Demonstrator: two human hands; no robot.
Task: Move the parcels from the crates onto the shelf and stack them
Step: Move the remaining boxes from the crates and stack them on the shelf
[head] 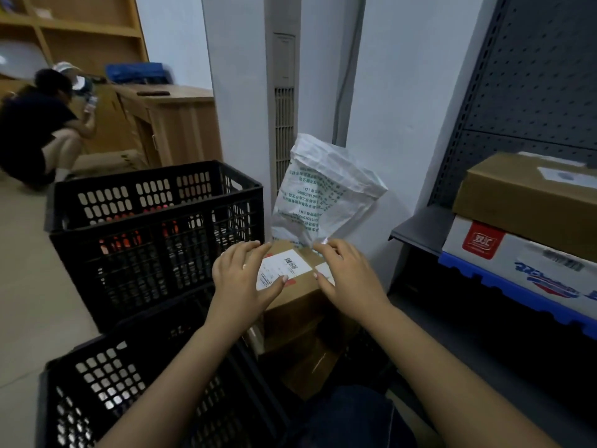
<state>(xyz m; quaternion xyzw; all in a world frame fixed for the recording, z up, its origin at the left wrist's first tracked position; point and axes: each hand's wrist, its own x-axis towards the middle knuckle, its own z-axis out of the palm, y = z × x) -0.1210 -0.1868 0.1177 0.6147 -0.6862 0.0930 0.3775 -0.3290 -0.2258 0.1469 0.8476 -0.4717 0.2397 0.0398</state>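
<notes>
Left hand (245, 279) and right hand (350, 279) lie loose-fingered on labelled box (292, 268) topping a pile between crates (155, 227) and shelf (416, 227). Right fingertips (323, 245) touch white bag (323, 192), pinch unclear. Likely pickup step; next needs side grip, then lift onto shelf.

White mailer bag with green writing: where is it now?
The bag stands mid-frame in the head view, just behind the brown box, between the black crate on the left and the grey shelf on the right.
</notes>
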